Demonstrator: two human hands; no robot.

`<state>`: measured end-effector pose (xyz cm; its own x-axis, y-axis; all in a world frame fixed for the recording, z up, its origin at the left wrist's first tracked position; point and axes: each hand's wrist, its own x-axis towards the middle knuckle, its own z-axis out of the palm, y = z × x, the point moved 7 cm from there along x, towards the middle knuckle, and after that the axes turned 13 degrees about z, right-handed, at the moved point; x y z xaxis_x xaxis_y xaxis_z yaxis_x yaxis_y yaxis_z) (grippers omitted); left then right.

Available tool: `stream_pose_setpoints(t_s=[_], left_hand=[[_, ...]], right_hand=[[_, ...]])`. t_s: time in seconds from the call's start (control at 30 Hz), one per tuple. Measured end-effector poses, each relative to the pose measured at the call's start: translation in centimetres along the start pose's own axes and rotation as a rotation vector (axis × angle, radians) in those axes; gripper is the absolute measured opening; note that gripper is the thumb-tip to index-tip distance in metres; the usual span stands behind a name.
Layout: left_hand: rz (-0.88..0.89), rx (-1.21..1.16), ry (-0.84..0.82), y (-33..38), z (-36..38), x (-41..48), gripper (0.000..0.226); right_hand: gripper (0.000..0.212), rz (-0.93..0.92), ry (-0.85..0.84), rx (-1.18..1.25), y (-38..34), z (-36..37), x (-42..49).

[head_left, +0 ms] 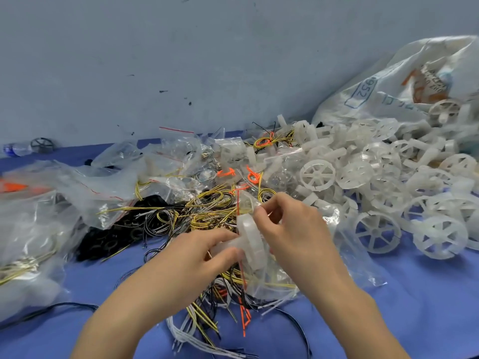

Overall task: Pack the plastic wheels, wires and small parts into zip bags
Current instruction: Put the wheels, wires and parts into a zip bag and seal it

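Note:
My left hand (pixel 204 251) grips the lower part of a clear zip bag (pixel 274 278) with a red seal line, and a white plastic wheel (pixel 250 234) stands on edge in it between my hands. My right hand (pixel 293 224) pinches the bag's top edge just above the wheel. A tangle of yellow, black and white wires (pixel 202 213) lies under and behind my hands. A big heap of white plastic wheels (pixel 388 182) spreads to the right.
Filled and empty zip bags (pixel 77 193) pile up on the left and centre of the blue table (pixel 427 307). A large white sack (pixel 404 84) spills wheels at the far right. Black rubber rings (pixel 111 234) sit left of the wires. A grey wall stands behind.

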<state>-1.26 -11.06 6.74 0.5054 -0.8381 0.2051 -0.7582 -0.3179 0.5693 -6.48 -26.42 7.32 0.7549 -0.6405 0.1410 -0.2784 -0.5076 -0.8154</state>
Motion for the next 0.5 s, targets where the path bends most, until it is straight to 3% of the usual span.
stream_pose_setpoints(t_s=[0.17, 0.33, 0.43, 0.5], left_hand=[[-0.021, 0.108, -0.018, -0.5, 0.0, 0.3, 0.019], [-0.042, 0.152, -0.012, 0.0, 0.8, 1.0, 0.022], [-0.004, 0.06, -0.047, 0.3, 1.6, 1.8, 0.013], [-0.003, -0.048, -0.072, 0.4, 2.2, 2.2, 0.02]], right_hand=[[0.021, -0.005, 0.02, -0.009, -0.4, -1.0, -0.4], [0.02, -0.111, 0.063, -0.17, -1.9, -0.6, -1.7], [0.017, -0.142, 0.038, -0.222, -2.6, -0.4, -2.2], [0.017, -0.152, 0.016, -0.23, -3.0, -0.2, -2.5]])
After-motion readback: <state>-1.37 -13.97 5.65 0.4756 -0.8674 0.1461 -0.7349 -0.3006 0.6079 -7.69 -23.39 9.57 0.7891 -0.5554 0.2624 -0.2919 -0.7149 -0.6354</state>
